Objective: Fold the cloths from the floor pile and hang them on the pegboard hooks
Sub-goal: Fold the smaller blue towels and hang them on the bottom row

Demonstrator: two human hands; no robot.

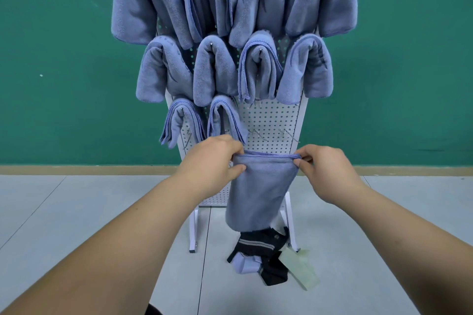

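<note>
Behind the cloth (258,192), pile (258,256) half hidden; pegboard (268,120) cropped.

Left forearm (128,225): bare, enters from lower left, reaches forward toward centre.
Left hand (212,161): back up, fingers curled over top edge of folded cloth (261,192), thumb on its front face, pinching left corner.
Right forearm (396,217): bare, enters from lower right.
Right hand (325,174): back up, thumb and fingers pinching right top corner.
Hands level, apart.

Single head cam, wide-angle, looks fwd & down at pegboard (268,123) from near
</note>
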